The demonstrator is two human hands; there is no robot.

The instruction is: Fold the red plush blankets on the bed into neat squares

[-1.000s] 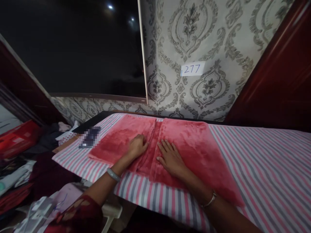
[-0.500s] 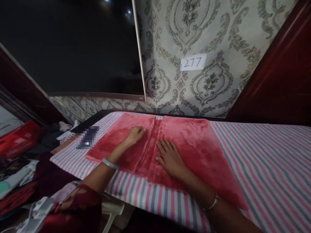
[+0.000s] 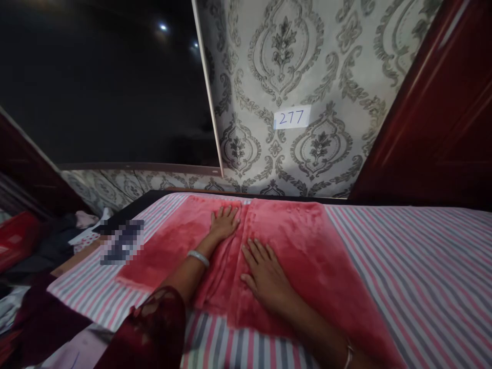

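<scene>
A red plush cloth [image 3: 307, 256] lies spread on the striped sheet [image 3: 418, 266], its two sides folded in toward a seam-like gap near the middle. My left hand [image 3: 225, 224] rests flat on the left part beside that gap, fingers spread and pointing away from me. On the right part, close to the inner fold, my right hand [image 3: 265, 277] presses palm down with its fingers apart. Neither hand grips anything. Small wrinkles show in the cloth between the two hands.
Behind the table stands a large dark screen [image 3: 115, 87] at the left. A paper marked 277 [image 3: 292, 118] is stuck to the patterned wall. A blurred-out object [image 3: 122, 243] lies on the sheet's left side. Clothes and a red item [image 3: 17, 241] are piled at far left.
My left hand has opened from a closed shape and now lies flat closer to the middle gap. My right hand stays flat on the cloth. The camera view has tilted slightly.
</scene>
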